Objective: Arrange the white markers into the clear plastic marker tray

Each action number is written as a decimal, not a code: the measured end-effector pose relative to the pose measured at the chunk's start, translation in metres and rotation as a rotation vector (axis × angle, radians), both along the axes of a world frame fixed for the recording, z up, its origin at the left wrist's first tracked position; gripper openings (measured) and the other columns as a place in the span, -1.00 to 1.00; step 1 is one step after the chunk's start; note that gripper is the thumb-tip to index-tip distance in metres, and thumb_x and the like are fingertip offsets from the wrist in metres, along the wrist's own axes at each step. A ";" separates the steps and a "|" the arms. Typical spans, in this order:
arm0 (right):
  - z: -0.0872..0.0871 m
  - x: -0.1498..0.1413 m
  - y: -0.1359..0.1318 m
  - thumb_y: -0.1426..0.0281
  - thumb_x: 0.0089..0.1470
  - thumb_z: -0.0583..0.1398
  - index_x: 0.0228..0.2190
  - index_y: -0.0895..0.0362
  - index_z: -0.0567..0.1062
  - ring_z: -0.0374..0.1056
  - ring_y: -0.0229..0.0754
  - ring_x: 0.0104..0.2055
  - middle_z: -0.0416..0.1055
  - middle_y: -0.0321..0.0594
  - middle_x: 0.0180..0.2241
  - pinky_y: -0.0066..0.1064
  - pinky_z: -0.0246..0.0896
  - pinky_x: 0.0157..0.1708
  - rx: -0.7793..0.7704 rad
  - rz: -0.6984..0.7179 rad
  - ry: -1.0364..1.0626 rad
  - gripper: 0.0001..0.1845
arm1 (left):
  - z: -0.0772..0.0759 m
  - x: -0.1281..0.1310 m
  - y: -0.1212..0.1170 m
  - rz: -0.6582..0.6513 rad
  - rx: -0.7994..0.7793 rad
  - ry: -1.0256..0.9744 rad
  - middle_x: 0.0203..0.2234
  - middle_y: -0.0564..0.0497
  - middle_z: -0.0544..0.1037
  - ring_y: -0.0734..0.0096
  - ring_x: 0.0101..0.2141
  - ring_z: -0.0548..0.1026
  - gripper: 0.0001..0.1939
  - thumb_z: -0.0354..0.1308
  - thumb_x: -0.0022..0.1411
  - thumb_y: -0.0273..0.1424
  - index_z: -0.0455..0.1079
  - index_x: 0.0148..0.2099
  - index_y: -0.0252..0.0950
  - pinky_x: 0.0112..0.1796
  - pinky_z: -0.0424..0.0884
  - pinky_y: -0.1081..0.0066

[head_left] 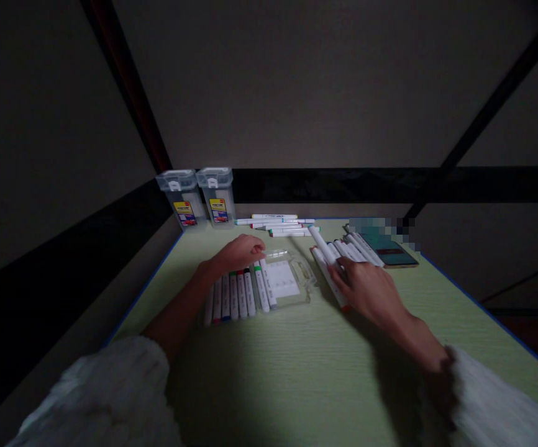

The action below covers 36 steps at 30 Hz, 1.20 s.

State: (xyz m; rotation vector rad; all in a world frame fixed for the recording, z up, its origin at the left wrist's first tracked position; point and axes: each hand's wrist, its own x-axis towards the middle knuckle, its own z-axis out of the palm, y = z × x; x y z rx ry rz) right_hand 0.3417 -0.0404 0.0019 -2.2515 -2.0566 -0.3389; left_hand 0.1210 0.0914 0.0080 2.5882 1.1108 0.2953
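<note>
In the head view my right hand (pixel 366 288) grips a white marker (pixel 322 242) with a bluish end, tilted above the table. Beneath it lie several more white markers (pixel 350 249), one with an orange-red end. My left hand (pixel 242 251) is curled, its fingers at the top edge of a clear plastic tray (pixel 309 300). Whether those fingers hold anything is hidden. A row of white markers (pixel 242 295) with coloured bands lies side by side in the tray's left part. A white label sheet (pixel 282 279) shows in its right part.
Two clear lidded boxes (pixel 184 208) with yellow labels stand at the back left of the pale green table (pixel 287 385). A loose pile of markers (pixel 281 225) lies along the back edge. At the right rests a phone (pixel 392 253), partly blurred out.
</note>
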 end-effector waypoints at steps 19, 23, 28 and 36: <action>-0.001 0.007 -0.001 0.29 0.08 -0.04 -0.25 0.21 0.37 0.40 -0.02 -0.39 0.45 -0.01 -0.42 -0.38 0.07 -0.54 -0.138 -0.072 -0.023 -0.68 | -0.003 -0.011 0.008 0.057 0.023 0.130 -0.31 -0.09 0.49 0.38 -0.31 0.40 -0.74 0.02 0.00 -0.40 0.40 -0.25 -0.38 -0.27 0.28 0.44; -0.004 0.009 0.000 0.28 0.08 -0.04 -0.26 0.21 0.37 0.40 0.02 -0.39 0.45 -0.01 -0.43 -0.37 0.10 -0.54 -0.142 -0.075 -0.062 -0.67 | -0.003 -0.013 0.010 0.052 0.009 0.162 -0.37 -0.07 0.50 0.40 -0.36 0.40 -0.79 0.02 -0.01 -0.44 0.42 -0.33 -0.38 -0.32 0.27 0.45; -0.006 0.011 0.000 0.24 0.09 -0.06 -0.24 0.20 0.37 0.40 0.05 -0.38 0.45 -0.02 -0.43 -0.34 0.12 -0.54 -0.146 -0.076 -0.064 -0.64 | -0.005 -0.014 0.011 0.050 0.009 0.165 -0.41 -0.06 0.50 0.43 -0.40 0.39 -0.80 0.00 -0.03 -0.46 0.43 -0.37 -0.37 -0.36 0.25 0.46; -0.004 0.012 -0.001 0.23 0.08 -0.03 -0.23 0.20 0.38 0.40 0.02 -0.38 0.44 -0.01 -0.41 -0.36 0.11 -0.54 -0.155 -0.081 -0.046 -0.64 | -0.003 -0.023 0.017 0.072 -0.017 0.220 -0.48 -0.05 0.52 0.45 -0.47 0.39 -0.80 0.00 -0.04 -0.48 0.45 -0.41 -0.38 -0.43 0.25 0.50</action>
